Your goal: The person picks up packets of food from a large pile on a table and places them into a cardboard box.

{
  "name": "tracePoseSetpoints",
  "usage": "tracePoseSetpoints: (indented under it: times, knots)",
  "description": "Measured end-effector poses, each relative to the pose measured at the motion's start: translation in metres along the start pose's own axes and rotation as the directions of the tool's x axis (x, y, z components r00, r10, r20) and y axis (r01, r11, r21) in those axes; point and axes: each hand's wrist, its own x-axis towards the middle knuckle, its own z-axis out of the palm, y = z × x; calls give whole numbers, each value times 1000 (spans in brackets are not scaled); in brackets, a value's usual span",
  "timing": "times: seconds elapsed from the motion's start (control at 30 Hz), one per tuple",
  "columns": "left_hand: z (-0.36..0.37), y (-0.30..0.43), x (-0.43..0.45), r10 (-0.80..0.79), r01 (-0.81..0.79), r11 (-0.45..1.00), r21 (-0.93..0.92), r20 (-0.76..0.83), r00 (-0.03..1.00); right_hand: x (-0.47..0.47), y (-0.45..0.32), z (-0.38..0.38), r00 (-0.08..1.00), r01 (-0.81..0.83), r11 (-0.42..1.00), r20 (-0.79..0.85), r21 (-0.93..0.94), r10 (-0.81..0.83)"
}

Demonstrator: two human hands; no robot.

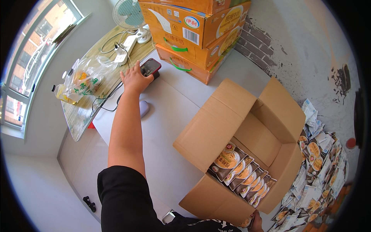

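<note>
My left hand [136,77] is stretched out with its fingers spread, its thumb and fingertips at the near left edge of a smartphone [150,67] that lies tilted on a dark object. Whether the fingers press on it, I cannot tell. At the bottom, my right hand [256,222] is partly hidden by a flap of the open cardboard box [262,132]; a printed sachet [246,222] shows beside its fingers. Inside the box, several brown and white sachets [227,159] stand in an overlapping row along the near side.
Orange cartons [176,29] with green handles are stacked at the back. A heap of loose sachets [316,174] lies right of the box. On the left are a purple computer mouse [144,108], a power strip [126,50], a fan [129,14], a plastic bag [87,84] and cables.
</note>
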Motion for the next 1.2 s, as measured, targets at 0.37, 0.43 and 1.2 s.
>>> tracePoseSetpoints:
  times: [0.37,0.43,1.2]
  knots:
    - [4,0,2,-2,2,1000,-5,-4,1000,11,13,-4,998,50,999,-47,-7,-50]
    - [3,0,1,0,0,1000,4,-5,1000,12,13,0,997,64,998,-49,22,-63]
    - [18,-20,-17,103,-112,993,-25,-236,966,66,74,-31,904,414,898,179,-150,-387]
